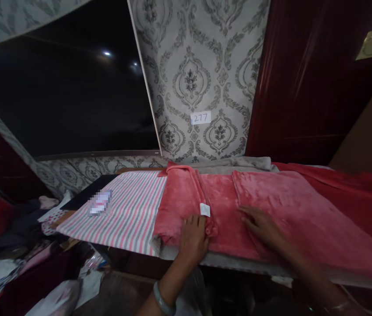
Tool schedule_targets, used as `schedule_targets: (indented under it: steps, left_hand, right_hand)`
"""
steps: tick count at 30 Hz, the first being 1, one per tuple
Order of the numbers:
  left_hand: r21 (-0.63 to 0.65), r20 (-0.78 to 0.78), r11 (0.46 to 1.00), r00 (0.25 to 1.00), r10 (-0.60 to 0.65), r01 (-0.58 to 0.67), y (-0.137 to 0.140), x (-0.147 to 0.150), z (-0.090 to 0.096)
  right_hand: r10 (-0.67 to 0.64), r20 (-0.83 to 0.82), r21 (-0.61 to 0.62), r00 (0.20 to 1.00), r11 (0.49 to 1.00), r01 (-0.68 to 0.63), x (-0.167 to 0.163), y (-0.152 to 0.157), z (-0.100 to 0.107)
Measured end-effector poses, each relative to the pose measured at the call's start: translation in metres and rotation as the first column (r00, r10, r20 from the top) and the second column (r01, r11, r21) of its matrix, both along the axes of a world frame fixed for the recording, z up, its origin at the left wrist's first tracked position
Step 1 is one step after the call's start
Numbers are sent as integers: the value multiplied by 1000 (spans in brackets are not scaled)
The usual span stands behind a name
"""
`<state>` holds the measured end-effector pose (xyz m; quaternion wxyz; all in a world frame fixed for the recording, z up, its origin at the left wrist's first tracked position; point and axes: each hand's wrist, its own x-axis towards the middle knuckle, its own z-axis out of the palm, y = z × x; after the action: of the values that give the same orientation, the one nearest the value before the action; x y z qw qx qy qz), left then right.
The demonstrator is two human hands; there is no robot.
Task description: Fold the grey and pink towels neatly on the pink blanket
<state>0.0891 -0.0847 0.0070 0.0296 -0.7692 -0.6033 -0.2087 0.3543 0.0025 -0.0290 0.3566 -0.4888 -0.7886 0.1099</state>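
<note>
See red blanket (222, 197) lying part-folded over striped cloth (133, 210), with white tag (204, 210) on its left fold. Note left hand (194, 239) over that fold beside tag, with fingers curled, and right hand (263, 226) at right fold's edge, with fingers parted; cannot tell, given blur, if pinching fabric with either.

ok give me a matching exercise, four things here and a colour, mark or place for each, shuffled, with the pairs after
1. left hand
2. cloth
3. note
4. screen

A. marked 277
B. on the red blanket, by the white tag
C. black
D. striped pink, grey and white

Pairs: 1-B, 2-D, 3-A, 4-C
</note>
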Motion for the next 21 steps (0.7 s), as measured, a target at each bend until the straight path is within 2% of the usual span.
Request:
schedule_targets:
  steps: [4,7,9,12,15,18,21]
  left_hand:
    - [13,59,997,996,-71,70,0,-5,1]
    - [-5,114,992,986,-123,124,0,-9,2]
    - [-22,151,985,975,-164,169,0,-11,2]
    - [-57,254,970,943,-216,238,2,-15,5]
    - [-82,438,955,871,-222,284,7,-24,11]
    - [-72,637,958,752,-170,277,12,-43,25]
    - [-45,750,967,647,-134,252,14,-63,44]
  right_hand:
    - [-10,48,22,999,1000,9,-20,-3,-4]
    - [-1,-22,-14,1000,1000,1,-39,-9,5]
    - [59,-109,-100,992,993,-70,-56,-11,11]
    - [179,-280,-228,943,942,-247,-84,-12,12]
    - [221,-353,-247,909,915,-318,-103,-14,6]
    - [153,-322,-286,934,925,-251,-108,-15,0]
    - [89,-319,-336,944,920,-200,-108,-15,-1]
